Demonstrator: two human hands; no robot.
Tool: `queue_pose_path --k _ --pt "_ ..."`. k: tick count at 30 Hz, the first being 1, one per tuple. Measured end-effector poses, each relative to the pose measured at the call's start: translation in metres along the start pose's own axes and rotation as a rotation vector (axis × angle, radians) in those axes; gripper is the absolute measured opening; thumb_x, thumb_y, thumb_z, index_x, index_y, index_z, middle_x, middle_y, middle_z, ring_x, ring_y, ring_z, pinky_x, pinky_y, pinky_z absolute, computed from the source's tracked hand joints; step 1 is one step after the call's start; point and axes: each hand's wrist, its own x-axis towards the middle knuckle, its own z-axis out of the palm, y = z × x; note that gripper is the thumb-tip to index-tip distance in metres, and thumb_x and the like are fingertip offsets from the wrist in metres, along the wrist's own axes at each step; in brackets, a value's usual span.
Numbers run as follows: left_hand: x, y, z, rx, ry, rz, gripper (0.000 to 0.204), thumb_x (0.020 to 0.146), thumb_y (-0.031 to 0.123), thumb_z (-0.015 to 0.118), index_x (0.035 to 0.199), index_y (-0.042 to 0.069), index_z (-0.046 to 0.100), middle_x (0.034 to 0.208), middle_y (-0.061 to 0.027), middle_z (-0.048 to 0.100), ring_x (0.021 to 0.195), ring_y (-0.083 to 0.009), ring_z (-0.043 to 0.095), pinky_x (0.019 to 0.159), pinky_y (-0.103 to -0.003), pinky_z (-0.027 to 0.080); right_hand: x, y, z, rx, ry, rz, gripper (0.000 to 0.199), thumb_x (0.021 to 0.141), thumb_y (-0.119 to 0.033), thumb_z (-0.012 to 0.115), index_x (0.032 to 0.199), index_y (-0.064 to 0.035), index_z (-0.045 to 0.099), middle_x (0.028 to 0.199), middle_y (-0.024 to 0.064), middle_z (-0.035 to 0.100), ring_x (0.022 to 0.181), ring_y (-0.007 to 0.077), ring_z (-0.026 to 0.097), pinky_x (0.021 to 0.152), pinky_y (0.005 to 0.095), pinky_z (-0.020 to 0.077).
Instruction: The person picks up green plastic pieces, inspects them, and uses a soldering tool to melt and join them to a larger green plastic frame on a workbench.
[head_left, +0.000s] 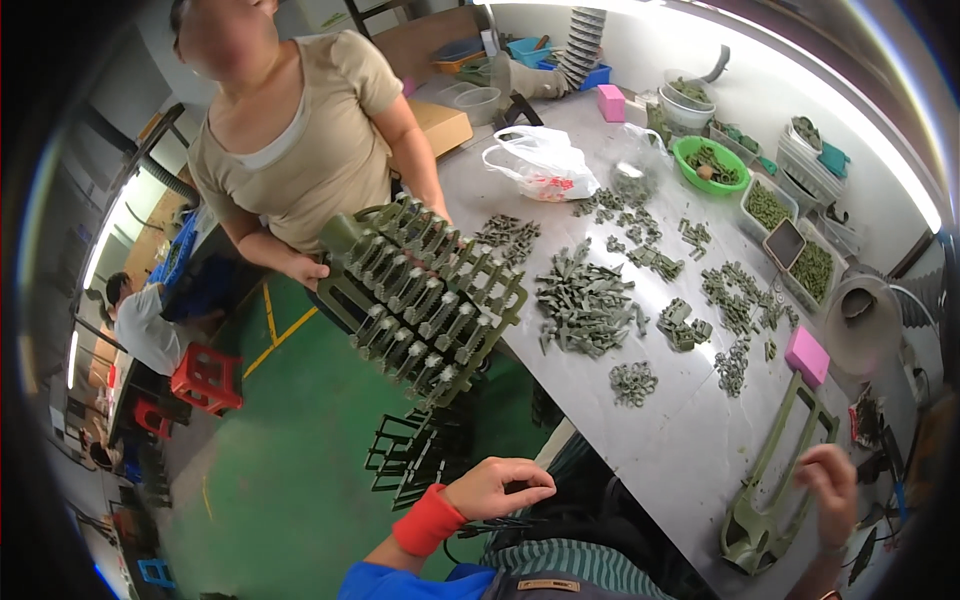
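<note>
Green-painted floor (300,400) spans left, with a red plastic stool (207,378). Upper centre, a co-worker (295,130) holds an olive-green rack (420,300), covering some table edge. Lower centre, the left hand (500,488) is curled; its grip I cannot tell. Rightward, olive-green heaps (588,300) crowd the grey table (590,390). Lower right, an olive-green openwork frame (742,530) lies beside the half-open, empty right hand (830,485).

right hand (828,482) was blurred, co-worker's head (228,38) was cut by the top edge, blue sleeve (368,583) ran off the bottom, contents of white bag (543,162) were unclear
</note>
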Motion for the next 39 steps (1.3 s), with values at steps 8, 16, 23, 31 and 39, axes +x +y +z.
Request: queue_pose_path --k 8,16,23,31,39 --pt "-0.103 -0.048 -0.092 0.165 0.254 -0.466 0.024 0.096 0.023 0.059 0.105 0.003 0.069 0.085 -0.0054 0.069 0.077 -0.012 0.063 0.07 -0.028 0.051 0.117 -0.05 0.236 -0.126 -0.861 -0.068 0.031 0.098 -0.021 0.056 0.12 0.0012 0.058 0.097 0.0108 0.069 0.089 0.0171 0.067 0.083 0.0304 0.0526" --pt "-0.123 -0.02 -0.221 0.231 1.262 0.166 0.019 0.097 0.007 0.056 0.115 0.004 0.06 0.085 0.0022 0.054 0.068 -0.0058 0.046 0.059 -0.021 0.039 0.144 -0.04 0.361 0.537 -0.766 0.204 0.042 0.102 -0.02 0.047 0.136 0.005 0.04 0.126 0.0169 0.057 0.113 0.0232 0.059 0.099 0.0356 0.0484" --pt "-0.027 0.024 -0.315 0.79 1.183 0.289 0.03 0.094 0.013 0.061 0.12 -0.001 0.057 0.1 -0.0134 0.061 0.089 -0.0208 0.064 0.076 -0.03 0.051 0.142 -0.054 0.372 0.708 -0.65 0.308 0.035 0.102 -0.02 0.049 0.126 0.0049 0.047 0.115 0.0146 0.059 0.107 0.0228 0.061 0.096 0.0366 0.0509" --pt "0.02 0.014 -0.371 0.982 1.098 -0.084 0.041 0.089 0.036 0.065 0.102 -0.004 0.065 0.088 -0.0202 0.067 0.076 -0.0341 0.067 0.072 -0.042 0.051 0.146 -0.06 0.368 0.722 -0.574 0.284 0.023 0.102 -0.017 0.051 0.113 0.0034 0.052 0.098 0.0061 0.055 0.096 0.0195 0.062 0.089 0.0356 0.0543" --pt "0.021 0.035 -0.35 0.314 0.903 0.029 0.03 0.096 0.025 0.062 0.082 0.0 0.056 0.062 -0.0004 0.055 0.044 -0.0086 0.049 0.043 -0.026 0.039 0.146 -0.057 0.336 0.685 -0.491 0.228 0.029 0.102 -0.022 0.05 0.118 0.0025 0.052 0.102 0.0051 0.057 0.095 0.015 0.062 0.089 0.0324 0.0545"
